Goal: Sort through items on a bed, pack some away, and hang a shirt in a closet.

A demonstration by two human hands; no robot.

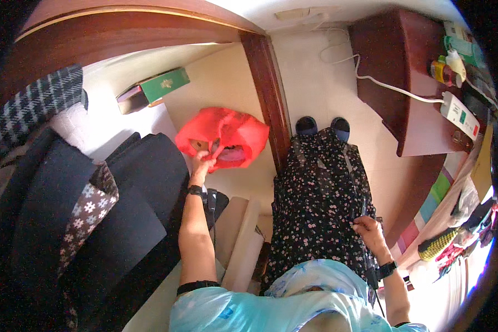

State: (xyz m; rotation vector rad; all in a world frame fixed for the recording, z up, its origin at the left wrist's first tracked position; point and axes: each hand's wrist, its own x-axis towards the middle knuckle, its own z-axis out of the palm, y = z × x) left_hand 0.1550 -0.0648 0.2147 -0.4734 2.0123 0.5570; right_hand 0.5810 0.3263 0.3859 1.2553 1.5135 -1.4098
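Observation:
A bright red fabric bag (196, 130) hangs out to the left, its mouth partly open and something light brown showing inside. My left hand (201, 164) grips it by its handle, fingers closed. Beside the right edge of the black floral skirt (321, 205), my right hand (372, 231) has its fingers curled together. A thin dark edge shows just above those fingers; whether it is skirt cloth or a separate object I cannot tell.
Folded black cloth (133, 182) is piled at the left, near a plaid cloth (39, 102). A green box (165, 84) lies beyond. A dark wooden post (266, 94) rises beside the bag. At the right, a power strip (460, 115) rests on a brown cabinet (390, 66).

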